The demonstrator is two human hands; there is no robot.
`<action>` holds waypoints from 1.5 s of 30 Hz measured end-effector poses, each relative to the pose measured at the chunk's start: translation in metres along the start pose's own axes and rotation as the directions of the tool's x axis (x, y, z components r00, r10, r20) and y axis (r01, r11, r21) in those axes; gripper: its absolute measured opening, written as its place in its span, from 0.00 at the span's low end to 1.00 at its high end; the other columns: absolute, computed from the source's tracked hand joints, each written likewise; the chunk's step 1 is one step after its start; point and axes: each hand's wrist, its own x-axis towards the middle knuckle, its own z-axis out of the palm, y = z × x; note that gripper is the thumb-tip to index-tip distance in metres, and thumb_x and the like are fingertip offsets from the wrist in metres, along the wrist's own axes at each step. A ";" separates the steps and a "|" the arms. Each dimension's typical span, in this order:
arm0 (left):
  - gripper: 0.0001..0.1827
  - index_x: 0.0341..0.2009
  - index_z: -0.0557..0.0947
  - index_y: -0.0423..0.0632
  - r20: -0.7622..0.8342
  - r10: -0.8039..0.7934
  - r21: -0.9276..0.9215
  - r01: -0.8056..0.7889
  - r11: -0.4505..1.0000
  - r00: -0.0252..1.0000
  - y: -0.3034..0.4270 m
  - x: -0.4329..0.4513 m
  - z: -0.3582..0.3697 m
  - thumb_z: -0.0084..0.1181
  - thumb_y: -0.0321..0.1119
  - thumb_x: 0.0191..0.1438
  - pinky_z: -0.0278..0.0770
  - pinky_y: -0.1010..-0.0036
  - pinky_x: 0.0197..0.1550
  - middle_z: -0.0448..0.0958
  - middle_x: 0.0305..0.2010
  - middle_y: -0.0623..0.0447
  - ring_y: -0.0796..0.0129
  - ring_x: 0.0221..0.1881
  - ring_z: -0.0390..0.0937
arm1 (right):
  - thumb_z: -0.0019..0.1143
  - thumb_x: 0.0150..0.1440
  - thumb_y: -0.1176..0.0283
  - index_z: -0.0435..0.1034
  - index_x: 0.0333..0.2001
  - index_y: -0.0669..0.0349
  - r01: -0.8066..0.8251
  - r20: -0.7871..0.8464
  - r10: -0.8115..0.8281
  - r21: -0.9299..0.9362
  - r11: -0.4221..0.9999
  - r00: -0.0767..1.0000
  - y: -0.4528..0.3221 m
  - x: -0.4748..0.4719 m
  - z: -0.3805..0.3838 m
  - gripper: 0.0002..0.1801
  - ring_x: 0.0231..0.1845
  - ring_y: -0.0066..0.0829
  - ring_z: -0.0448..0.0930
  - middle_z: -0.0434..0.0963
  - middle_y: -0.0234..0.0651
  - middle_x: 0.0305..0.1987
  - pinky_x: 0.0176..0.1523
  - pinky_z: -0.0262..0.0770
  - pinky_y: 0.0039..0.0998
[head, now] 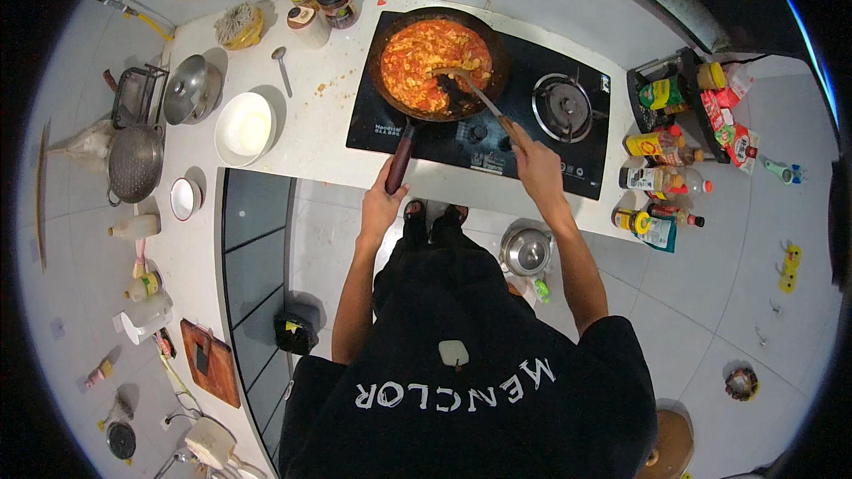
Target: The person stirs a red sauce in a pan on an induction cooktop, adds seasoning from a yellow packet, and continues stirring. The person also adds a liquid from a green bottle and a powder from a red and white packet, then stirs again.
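A dark wok (436, 113) sits over the left burner of a black glass gas hob (512, 90). Chunky red and yellow food, which looks like tomato and egg (419, 60), covers most of its base. My left hand (381, 203) grips the end of the wok's dark red-brown handle (400, 163). In my right hand (538, 169) is the wooden handle of a spatula (489, 103). The spatula's blade rests in the food on the right side of the wok, partly hidden by it.
Left of the hob are a white bowl (245, 130), a spoon (283, 72), a lidded pan (193, 90) and jars (336, 3). Sauce bottles (655, 143) and a black rack (705, 113) stand at the right end. A metal pot (526, 249) is below the counter. Crumbs dot the worktop.
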 end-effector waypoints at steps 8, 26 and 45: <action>0.35 0.64 0.65 0.57 -0.033 0.058 0.016 -0.057 0.998 0.998 -0.002 -0.001 0.002 0.61 0.34 0.50 0.75 0.62 0.45 0.79 0.43 0.36 0.43 0.44 0.78 | 0.49 0.62 0.68 0.69 0.56 0.64 -0.175 -0.172 0.279 0.455 0.873 0.945 0.040 0.035 0.017 0.20 0.21 0.31 0.74 0.76 0.43 0.29 0.27 0.68 0.29; 0.35 0.64 0.66 0.55 -0.057 0.110 -0.018 -0.112 0.994 0.992 -0.006 -0.002 0.002 0.62 0.31 0.50 0.76 0.67 0.41 0.79 0.43 0.38 0.54 0.39 0.79 | 0.47 0.64 0.70 0.67 0.60 0.59 -0.655 0.674 0.128 0.627 0.421 0.728 0.068 0.128 -0.021 0.20 0.15 0.09 0.53 0.59 0.19 0.20 0.16 0.45 0.15; 0.35 0.65 0.66 0.55 0.041 -0.028 -0.022 0.029 0.999 0.999 0.000 -0.004 0.002 0.61 0.31 0.51 0.76 0.69 0.37 0.79 0.42 0.45 0.60 0.32 0.79 | 0.51 0.57 0.70 0.61 0.62 0.43 0.058 0.188 0.007 -0.339 0.939 0.982 -0.035 -0.019 -0.070 0.28 0.26 0.44 0.79 0.75 0.41 0.27 0.27 0.76 0.41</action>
